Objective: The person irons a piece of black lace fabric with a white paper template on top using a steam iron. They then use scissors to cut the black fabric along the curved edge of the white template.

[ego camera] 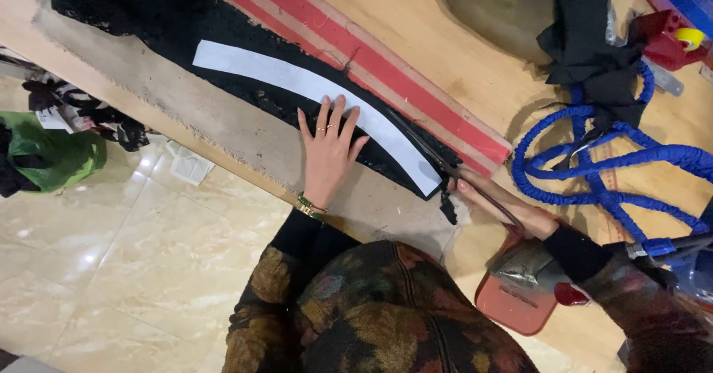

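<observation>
Black fabric (pixel 245 83) lies across wooden table (pixel 460 68), w/ curved white paper pattern (pixel 312 87) on top, running from upper left to lower right. Far left, off the table: green bag (pixel 56 157) on tiled floor (pixel 111 254), small white paper scrap (pixel 189 166) near it. Left hand (pixel 327 150) flat, fingers spread, pressing pattern and fabric down at mid-length; rings and bracelet visible. Red-and-tan striped strip (pixel 386 68) runs just beyond fabric's far edge. Right hand (pixel 505 206) closed round handles of scissors (pixel 438 157), blades at the pattern's lower right end, against fabric edge. Below right hand: reddish flat board (pixel 512 306), partly under sleeve. Right side: coiled blue hose (pixel 601 172), black cloth bundle (pixel 594 39) above it, red block w/ yellow tape roll (pixel 689 37) at top corner.
</observation>
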